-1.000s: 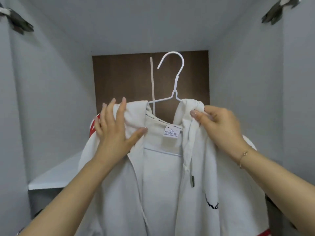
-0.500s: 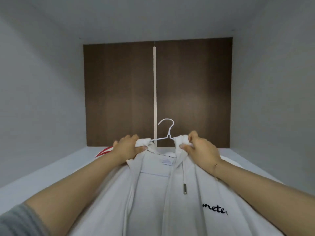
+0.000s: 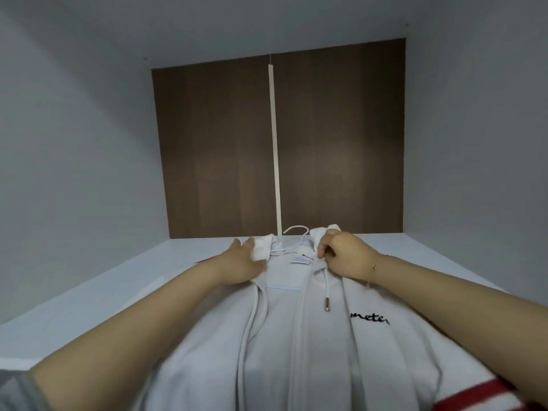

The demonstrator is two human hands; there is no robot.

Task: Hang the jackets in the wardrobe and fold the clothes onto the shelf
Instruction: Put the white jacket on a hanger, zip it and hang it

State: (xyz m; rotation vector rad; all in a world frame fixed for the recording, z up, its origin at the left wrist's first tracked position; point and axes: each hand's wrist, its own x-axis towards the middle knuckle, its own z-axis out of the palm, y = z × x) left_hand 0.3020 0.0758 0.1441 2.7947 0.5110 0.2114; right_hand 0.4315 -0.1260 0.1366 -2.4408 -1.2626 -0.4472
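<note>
Right now your white hooded jacket (image 3: 296, 336) lies flat, front up and unzipped, on the white shelf (image 3: 89, 298) inside the wardrobe, collar end pointing at the back panel. It's on a white wire hanger (image 3: 292, 237); the hook pokes out past the neckline, and one wire arm shows under the collar. Neck label (image 3: 300, 260) is visible between your hands. A drawstring (image 3: 326, 292) with a metal tip runs down the right side, next to black script lettering (image 3: 369, 318) on the chest. Red stripes (image 3: 486, 396) show on the jacket at lower right, and a bit of red peeks out by your left wrist. Your left hand (image 3: 241, 262) rests on the left collar fold, fingers mostly straight and spread, thumb laid along the fabric. Your right hand (image 3: 344, 253) has its fingers curled and pinching the right collar fold at the hood edge; a thin bracelet (image 3: 376, 266) sits on that wrist. Behind the jacket, the dark wood back panel (image 3: 213, 149) has a pale vertical strip (image 3: 274, 143) down the middle. Grey side walls (image 3: 74, 143) flank it. A grey sleeve (image 3: 17, 393) shows at bottom left.
</note>
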